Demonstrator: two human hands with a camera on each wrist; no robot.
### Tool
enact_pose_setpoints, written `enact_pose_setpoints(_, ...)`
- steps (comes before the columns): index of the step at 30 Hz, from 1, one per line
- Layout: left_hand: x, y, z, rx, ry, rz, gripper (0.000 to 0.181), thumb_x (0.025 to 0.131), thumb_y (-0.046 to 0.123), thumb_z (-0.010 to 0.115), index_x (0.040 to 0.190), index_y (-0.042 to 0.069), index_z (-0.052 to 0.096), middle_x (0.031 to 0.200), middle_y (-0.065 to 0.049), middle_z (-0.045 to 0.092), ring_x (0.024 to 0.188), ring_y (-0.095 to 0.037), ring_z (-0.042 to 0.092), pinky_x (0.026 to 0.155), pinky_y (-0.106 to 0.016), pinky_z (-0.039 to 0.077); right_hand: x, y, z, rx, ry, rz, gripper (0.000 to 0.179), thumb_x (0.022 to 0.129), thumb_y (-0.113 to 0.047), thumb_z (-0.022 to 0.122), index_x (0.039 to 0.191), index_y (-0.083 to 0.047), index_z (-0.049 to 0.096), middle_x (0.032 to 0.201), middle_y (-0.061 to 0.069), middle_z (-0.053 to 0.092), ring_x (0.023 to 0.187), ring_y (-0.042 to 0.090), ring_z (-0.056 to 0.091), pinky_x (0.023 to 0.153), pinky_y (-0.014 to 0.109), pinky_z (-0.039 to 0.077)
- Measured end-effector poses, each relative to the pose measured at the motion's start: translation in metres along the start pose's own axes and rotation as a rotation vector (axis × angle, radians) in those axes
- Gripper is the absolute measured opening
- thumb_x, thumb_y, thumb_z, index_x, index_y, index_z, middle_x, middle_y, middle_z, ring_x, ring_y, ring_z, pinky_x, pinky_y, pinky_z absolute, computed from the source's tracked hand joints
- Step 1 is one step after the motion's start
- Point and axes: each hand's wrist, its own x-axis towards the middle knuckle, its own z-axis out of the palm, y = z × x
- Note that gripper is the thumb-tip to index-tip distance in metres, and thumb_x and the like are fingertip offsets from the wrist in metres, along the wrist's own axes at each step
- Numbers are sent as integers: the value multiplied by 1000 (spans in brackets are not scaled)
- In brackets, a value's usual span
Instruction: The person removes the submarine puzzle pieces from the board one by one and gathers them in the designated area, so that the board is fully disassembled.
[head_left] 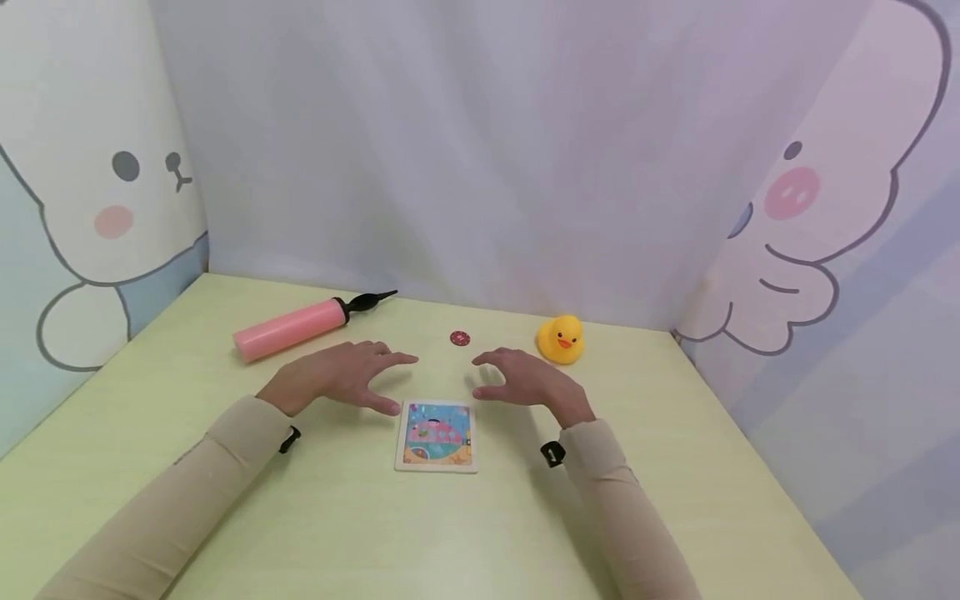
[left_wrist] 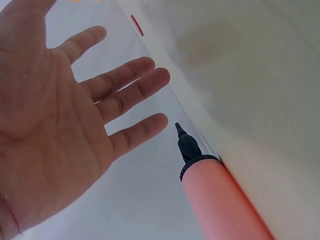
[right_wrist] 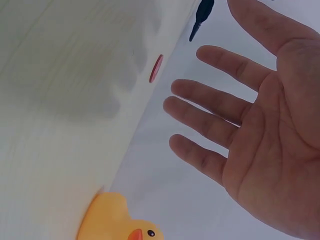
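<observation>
My left hand (head_left: 348,372) hovers over the table with fingers spread and nothing in it, its thumb near the top left corner of a flat picture puzzle (head_left: 437,437) with a white frame and a pink and blue sea scene. Opposite it, my right hand (head_left: 528,379) is likewise relaxed and holds nothing, its fingers pointing inward above the puzzle's top right. Both palms show bare in the wrist views. Beyond the fingertips lies a small red poker chip (head_left: 460,338). A pink hand pump (head_left: 292,328) with a black nozzle lies just past the left hand.
A yellow rubber duck (head_left: 561,339) sits behind the right hand, towards the table's back edge. The pale yellow table (head_left: 360,533) is bounded by a grey curtain (head_left: 450,150) at the back and by cartoon-printed side panels.
</observation>
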Motion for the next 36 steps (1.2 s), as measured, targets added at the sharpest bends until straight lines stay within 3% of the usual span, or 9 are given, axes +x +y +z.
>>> enact_pose_setpoints(5,0,0,1,11,-28,-15,88,82,69,66,153,24,40,134,-18,52,112,-36,56,92,-57,47,8,-11,1,14,-21,-8,57,94,-43,69,142,-16,55,141,5,56,130,24,51,108,43,38)
enact_pose_setpoints(12,0,1,1,-7,-81,-50,88,83,68,67,153,22,40,141,-22,49,120,-39,54,98,-60,43,16,-24,-1,46,-37,-83,51,96,-35,68,140,-11,57,131,11,63,121,27,59,102,43,45)
enact_pose_setpoints(17,2,1,2,-26,-89,-26,80,82,65,69,143,20,47,120,-10,57,101,-26,58,89,-50,48,20,-30,-1,67,-31,-102,47,96,-30,69,137,-9,59,127,13,65,117,28,61,100,42,47)
enact_pose_setpoints(21,5,3,3,-63,-78,4,72,81,63,72,133,17,49,104,-3,56,88,-18,55,80,-41,48,23,-32,2,65,-18,-148,42,97,-28,69,133,-9,62,124,10,66,113,24,63,97,37,48)
enact_pose_setpoints(28,10,11,7,-102,-101,20,71,80,62,74,129,19,45,99,-2,54,86,-18,53,77,-39,45,25,-37,8,38,-20,-174,35,96,-25,70,127,-11,65,114,4,67,101,17,63,88,30,50)
enact_pose_setpoints(36,7,15,12,-69,-121,29,66,81,63,73,125,22,45,97,-1,50,85,-17,50,75,-38,43,32,-47,16,17,-53,-202,29,95,-22,71,122,-12,67,95,-1,61,81,15,56,75,24,48)
